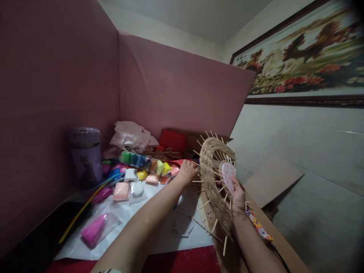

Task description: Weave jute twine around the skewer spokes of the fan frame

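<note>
My right hand [238, 197] grips a round woven twine piece [210, 178] by its centre, a disc covered in pink-dotted white cloth [228, 175]. The piece is tilted upright, and thin wooden sticks poke out all round its twine ring, like spokes. To the left of it, my left hand [188, 172] reaches over the far part of the table, its fingers bent down and close together by some red material. What its fingertips hold, if anything, is hidden. Several thin sticks [201, 212] lie on the white sheet below.
Colourful clay packets [136, 188] spread over the white sheet [159, 246] at left, with a magenta packet [93, 230] nearer me. A purple tumbler [86, 155] and bunched pink cloth [132, 136] stand behind. Pink panels [176, 91] enclose the back. A patterned strip [258, 225] lies right.
</note>
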Available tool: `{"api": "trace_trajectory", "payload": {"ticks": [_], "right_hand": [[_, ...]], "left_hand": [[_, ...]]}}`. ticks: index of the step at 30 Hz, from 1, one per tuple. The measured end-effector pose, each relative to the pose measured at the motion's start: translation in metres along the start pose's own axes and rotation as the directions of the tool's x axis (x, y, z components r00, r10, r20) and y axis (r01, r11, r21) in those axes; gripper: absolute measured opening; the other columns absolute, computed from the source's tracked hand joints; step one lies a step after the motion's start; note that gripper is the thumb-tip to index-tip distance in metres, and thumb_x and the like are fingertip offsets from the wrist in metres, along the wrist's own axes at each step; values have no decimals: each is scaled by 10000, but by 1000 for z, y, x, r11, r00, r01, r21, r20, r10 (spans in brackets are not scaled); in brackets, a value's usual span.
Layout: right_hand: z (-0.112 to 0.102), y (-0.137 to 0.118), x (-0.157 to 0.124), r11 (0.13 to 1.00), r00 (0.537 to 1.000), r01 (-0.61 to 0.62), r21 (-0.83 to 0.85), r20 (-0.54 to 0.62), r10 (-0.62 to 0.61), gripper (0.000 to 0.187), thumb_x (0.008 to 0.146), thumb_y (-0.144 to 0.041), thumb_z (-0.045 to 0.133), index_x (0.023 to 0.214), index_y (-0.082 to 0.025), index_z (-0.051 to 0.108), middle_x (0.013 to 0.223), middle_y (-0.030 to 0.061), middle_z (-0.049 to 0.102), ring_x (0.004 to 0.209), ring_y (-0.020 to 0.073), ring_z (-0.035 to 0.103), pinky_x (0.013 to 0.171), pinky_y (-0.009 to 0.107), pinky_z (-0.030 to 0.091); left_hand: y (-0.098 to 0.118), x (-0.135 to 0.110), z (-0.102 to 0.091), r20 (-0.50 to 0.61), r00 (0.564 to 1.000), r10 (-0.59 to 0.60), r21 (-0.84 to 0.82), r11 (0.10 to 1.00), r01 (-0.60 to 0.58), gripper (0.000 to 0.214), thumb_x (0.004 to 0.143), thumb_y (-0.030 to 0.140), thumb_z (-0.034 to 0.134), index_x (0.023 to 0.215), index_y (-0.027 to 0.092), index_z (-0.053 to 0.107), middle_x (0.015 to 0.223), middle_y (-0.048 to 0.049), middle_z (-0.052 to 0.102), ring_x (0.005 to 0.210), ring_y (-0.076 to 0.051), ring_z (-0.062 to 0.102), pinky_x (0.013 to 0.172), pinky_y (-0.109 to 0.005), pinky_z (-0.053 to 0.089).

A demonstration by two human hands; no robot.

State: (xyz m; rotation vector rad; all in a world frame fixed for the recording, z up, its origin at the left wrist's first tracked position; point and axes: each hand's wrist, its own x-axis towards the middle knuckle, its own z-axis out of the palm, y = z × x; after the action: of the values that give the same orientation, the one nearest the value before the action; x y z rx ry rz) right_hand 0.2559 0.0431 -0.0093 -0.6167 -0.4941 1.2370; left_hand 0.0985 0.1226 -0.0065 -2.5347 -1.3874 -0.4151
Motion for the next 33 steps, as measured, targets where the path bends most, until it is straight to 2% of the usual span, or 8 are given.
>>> {"api": "trace_trajectory", "payload": {"ticks": [7, 11, 14, 18, 21, 24, 28, 33], "right_hand": [[2, -1, -1, 998, 994, -51, -26, -95, 48, 237, 730, -235, 544, 894, -121, 671, 655, 60, 717, 667, 218, 695, 633, 341, 589], [5, -1, -3, 999, 997, -34, 1, -73, 34, 227, 720, -236, 548, 878, -128, 671, 673, 58, 718, 668, 215, 694, 626, 328, 589], [10, -3, -8, 997, 994, -78, 11, -74, 79, 225, 727, -251, 533, 856, -126, 669, 660, 64, 714, 657, 219, 693, 605, 327, 588], [10, -4, -10, 994, 992, -106, -14, -73, 104, 224, 738, -265, 511, 819, -126, 668, 620, 67, 702, 617, 223, 687, 581, 337, 586], [6, -4, -6, 992, 991, -123, -36, -63, 121, 219, 728, -273, 522, 811, -131, 666, 625, 66, 701, 596, 216, 683, 567, 331, 584], [1, -2, -3, 990, 991, -129, -50, -43, 127, 208, 713, -280, 542, 795, -132, 662, 620, 71, 699, 599, 218, 682, 548, 327, 584], [-1, -2, -3, 991, 992, -125, -37, -25, 124, 214, 706, -286, 553, 819, -137, 658, 626, 68, 703, 599, 219, 684, 528, 323, 582], [0, -2, -4, 987, 988, -156, -45, -25, 155, 222, 734, -288, 526, 816, -130, 658, 634, 74, 705, 597, 219, 685, 522, 315, 582]], "left_hand": [[5, 2, -10, -23, 995, -101, -218, 972, 94, 173, 744, 142, 547, 879, 140, 654, 1006, -141, 634, 1013, -266, 507, 902, -431, 300], [-2, 7, -27, -119, 960, -254, -490, 856, 166, 335, 622, 240, 681, 934, 133, 623, 1109, -150, 591, 1090, -306, 465, 924, -437, 318], [-17, 20, -43, -133, 887, -441, -738, 642, 208, 326, 611, 308, 687, 880, 134, 625, 974, -114, 638, 996, -290, 536, 834, -396, 409], [-44, 35, -64, -97, 771, -629, -973, 222, 58, 284, 681, 331, 624, 866, 115, 621, 797, -62, 660, 799, -190, 615, 708, -287, 470], [-62, 34, -72, -14, 699, -715, -991, -80, -102, 254, 679, 315, 604, 840, 119, 614, 761, -53, 662, 725, -150, 619, 686, -268, 483], [-73, 27, -70, 84, 669, -739, -919, -316, -234, 197, 619, 284, 621, 755, 142, 608, 676, -24, 647, 646, -132, 609, 664, -266, 493], [-87, 14, -66, 184, 656, -732, -783, -513, -353, 115, 614, 274, 589, 663, 172, 570, 581, 8, 606, 549, -113, 576, 628, -269, 498], [-108, 9, -82, 234, 656, -718, -686, -600, -412, 139, 664, 326, 535, 695, 190, 545, 583, 13, 591, 568, -130, 580, 644, -318, 508]]}}
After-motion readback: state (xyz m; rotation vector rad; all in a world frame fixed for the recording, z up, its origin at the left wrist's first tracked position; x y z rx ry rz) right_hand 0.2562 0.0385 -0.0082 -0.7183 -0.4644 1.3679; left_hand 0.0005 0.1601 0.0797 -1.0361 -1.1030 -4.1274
